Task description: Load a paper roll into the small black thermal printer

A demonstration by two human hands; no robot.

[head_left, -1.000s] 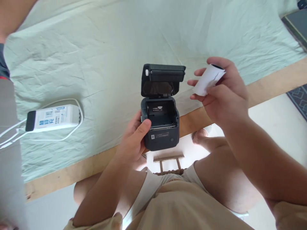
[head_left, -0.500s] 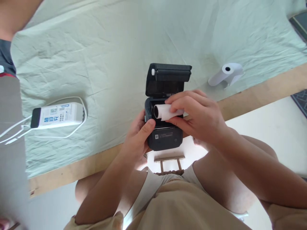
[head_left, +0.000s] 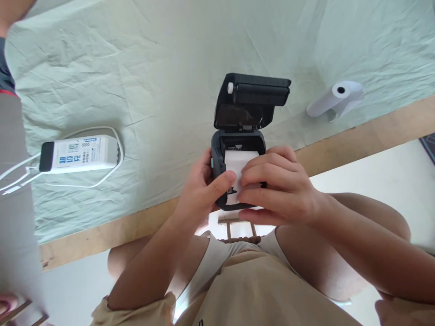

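A black printer [head_left: 219, 140] with its lid [head_left: 244, 106] raised is held over the table's near edge. My left hand [head_left: 207, 183] grips its left side, the thumb reaching over the rim onto the paper. Inside the compartment lies a white paper roll [head_left: 238, 158], its paper spread toward the printer's near edge. The fingers of my right hand [head_left: 280, 183] rest on this paper, apart from one another and partly bent, and cover its right part. Whether they pinch the paper cannot be made out.
On the green cloth [head_left: 163, 90], a second paper roll [head_left: 321, 103] lies at the right and a white power strip [head_left: 81, 154] with cables at the left. The wooden table edge [head_left: 136, 221] crosses below. Part of another person's arm [head_left: 12, 13] shows at top left.
The paper roll has gone from my right hand's grasp down into the printer, with paper now spread over its near part. My right hand has moved slightly down. The printer appears tilted differently.
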